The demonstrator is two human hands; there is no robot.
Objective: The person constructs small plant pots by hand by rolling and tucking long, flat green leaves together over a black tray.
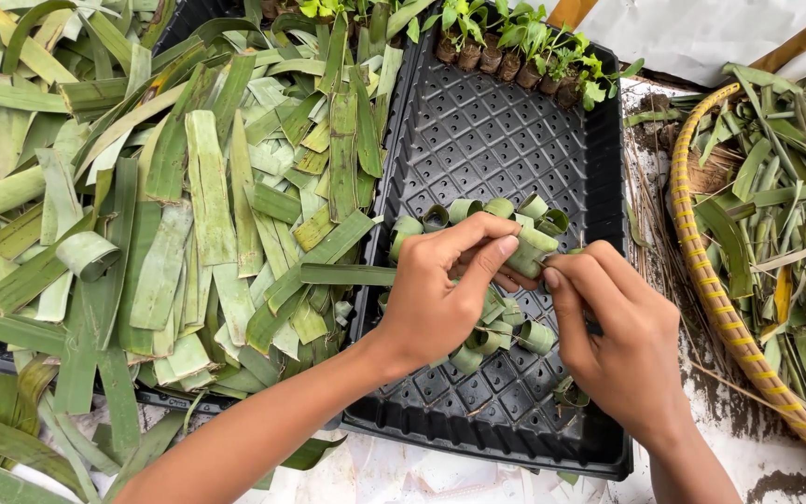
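**Fingers met over one rolled leaf ring above the black tray**

Fingers of the left hand (436, 299) were curled, thumb and forefinger pinched on a small pale-green ring of rolled leaf strip (535, 247); the right hand (622, 350) came in from the other side, its thumb and forefinger tips closed near the same ring, though whether they gripped it or only touched it could not be told; the ring lay between the two hands, just above their fingertips, its hollow axis tilted up and away from the person; the left hand sat nearer to it, with the firmer hold.

Both hands hovered over a black plastic seedling tray with a gridded floor (478, 140); more green leaf rings (478, 210) stood loose in a cluster on that floor, behind and beneath the hands; small green seedlings in leaf-wrapped plugs (515, 47) lined the tray's far edge; a heap of flat cut green leaf strips (188, 215) lay to the left, just beside the tray; a woven yellow-rimmed basket of leaf scraps (701, 261) stood well to the right.
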